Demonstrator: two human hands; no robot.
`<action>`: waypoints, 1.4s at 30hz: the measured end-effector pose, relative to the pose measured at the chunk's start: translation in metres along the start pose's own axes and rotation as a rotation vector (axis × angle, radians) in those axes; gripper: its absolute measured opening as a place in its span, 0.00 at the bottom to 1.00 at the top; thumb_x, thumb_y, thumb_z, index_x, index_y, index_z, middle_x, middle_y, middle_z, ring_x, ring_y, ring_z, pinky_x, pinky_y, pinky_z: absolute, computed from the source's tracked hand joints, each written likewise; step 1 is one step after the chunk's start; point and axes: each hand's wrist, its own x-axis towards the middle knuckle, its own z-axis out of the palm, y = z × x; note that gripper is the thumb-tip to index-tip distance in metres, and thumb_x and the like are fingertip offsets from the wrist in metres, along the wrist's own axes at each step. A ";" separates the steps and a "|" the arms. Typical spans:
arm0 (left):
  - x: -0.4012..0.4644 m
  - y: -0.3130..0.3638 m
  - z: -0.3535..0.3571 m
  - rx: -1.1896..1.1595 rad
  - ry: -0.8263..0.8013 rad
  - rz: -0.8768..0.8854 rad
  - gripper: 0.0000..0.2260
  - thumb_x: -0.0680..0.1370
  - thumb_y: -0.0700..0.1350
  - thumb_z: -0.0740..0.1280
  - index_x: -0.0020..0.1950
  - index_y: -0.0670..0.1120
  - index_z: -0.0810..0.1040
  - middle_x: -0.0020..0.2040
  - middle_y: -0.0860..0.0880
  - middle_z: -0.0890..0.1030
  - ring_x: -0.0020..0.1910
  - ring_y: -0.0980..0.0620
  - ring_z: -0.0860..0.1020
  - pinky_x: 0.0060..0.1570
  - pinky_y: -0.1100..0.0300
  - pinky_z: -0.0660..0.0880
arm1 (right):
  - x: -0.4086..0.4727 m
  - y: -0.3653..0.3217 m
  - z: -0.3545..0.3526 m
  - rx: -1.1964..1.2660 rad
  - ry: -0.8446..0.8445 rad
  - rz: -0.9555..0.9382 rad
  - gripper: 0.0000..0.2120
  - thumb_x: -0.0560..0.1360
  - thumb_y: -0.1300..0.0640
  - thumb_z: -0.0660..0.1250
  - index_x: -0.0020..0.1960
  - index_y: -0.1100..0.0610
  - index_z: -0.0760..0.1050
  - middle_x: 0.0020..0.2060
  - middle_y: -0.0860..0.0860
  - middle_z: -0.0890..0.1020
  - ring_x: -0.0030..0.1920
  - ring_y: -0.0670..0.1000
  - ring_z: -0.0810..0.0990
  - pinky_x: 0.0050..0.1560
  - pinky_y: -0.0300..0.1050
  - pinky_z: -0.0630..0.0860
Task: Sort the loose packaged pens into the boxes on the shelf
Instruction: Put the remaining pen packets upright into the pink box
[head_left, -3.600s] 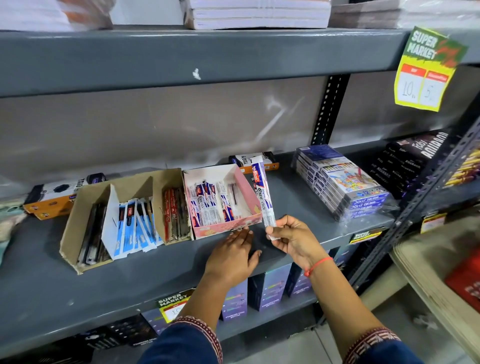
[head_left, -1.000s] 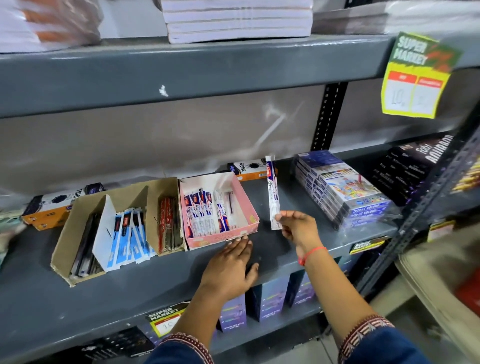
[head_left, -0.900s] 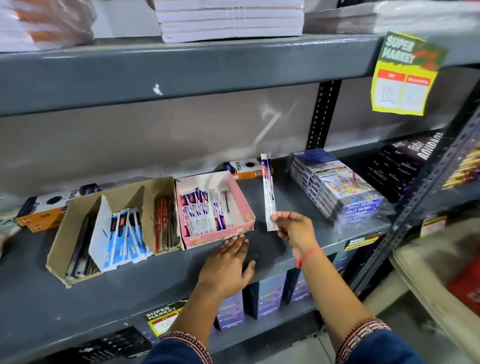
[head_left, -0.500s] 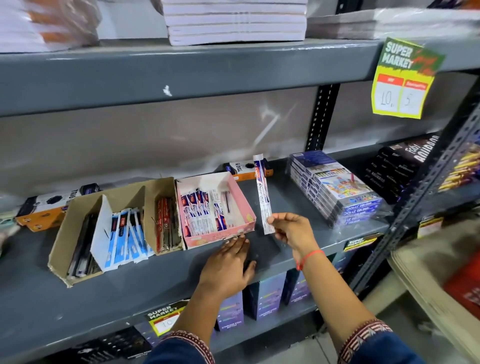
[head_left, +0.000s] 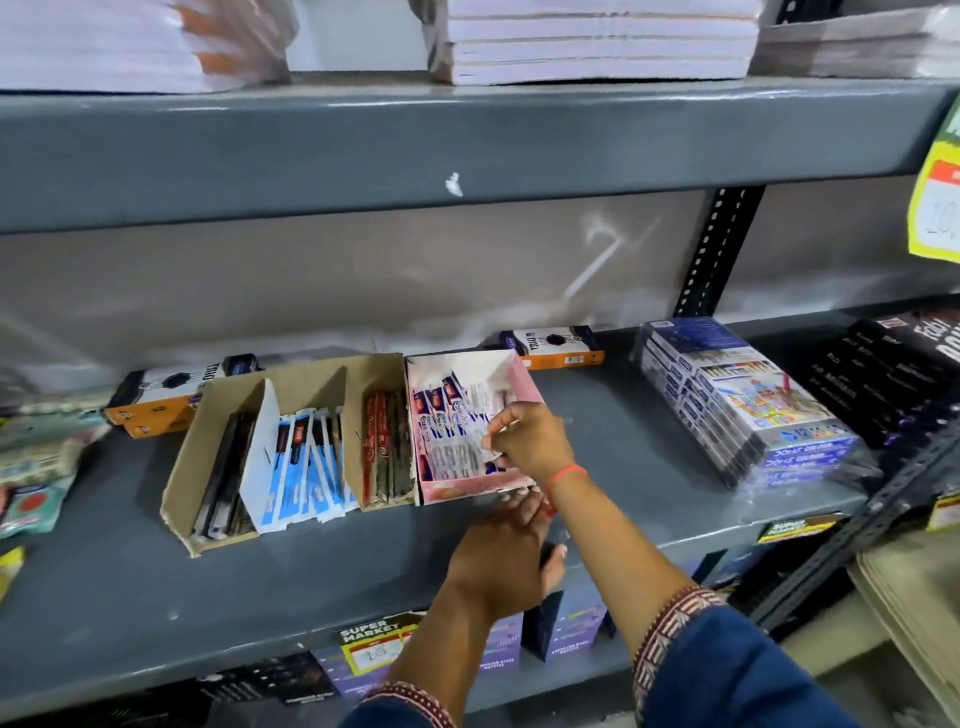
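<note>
Hidden and cut-off parts

The yellow price tag (head_left: 935, 208) is cropped at the right edge; the right hand (head_left: 530, 447) covers the pink box (head_left: 467, 364) front right corner; left-edge packets (head_left: 31, 467) are blurred.

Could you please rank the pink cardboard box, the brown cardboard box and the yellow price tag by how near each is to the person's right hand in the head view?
1. The pink cardboard box: directly under the right hand, which reaches into it.
2. The brown cardboard box: left of the hand, adjoining the pink box.
3. The yellow price tag: far upper right, hanging from the upper shelf.
</note>
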 end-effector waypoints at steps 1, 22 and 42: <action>-0.002 0.002 -0.003 0.009 0.004 0.008 0.26 0.77 0.54 0.50 0.69 0.41 0.69 0.69 0.41 0.71 0.67 0.42 0.68 0.60 0.53 0.69 | 0.002 -0.002 0.006 -0.022 -0.015 0.011 0.17 0.70 0.70 0.67 0.29 0.53 0.70 0.29 0.51 0.78 0.27 0.49 0.78 0.38 0.45 0.80; 0.005 -0.003 0.010 -0.010 0.057 0.007 0.26 0.69 0.57 0.53 0.53 0.46 0.83 0.52 0.50 0.84 0.50 0.54 0.82 0.42 0.66 0.77 | 0.027 0.000 -0.026 -0.374 0.215 -0.009 0.09 0.73 0.65 0.59 0.41 0.61 0.78 0.46 0.64 0.84 0.50 0.62 0.83 0.53 0.51 0.81; 0.005 -0.003 0.012 -0.015 0.058 0.024 0.24 0.69 0.56 0.55 0.53 0.44 0.82 0.52 0.48 0.84 0.51 0.52 0.82 0.46 0.62 0.78 | 0.016 0.007 0.002 -0.781 0.018 -0.009 0.17 0.77 0.67 0.55 0.65 0.64 0.67 0.59 0.63 0.78 0.60 0.63 0.79 0.58 0.54 0.78</action>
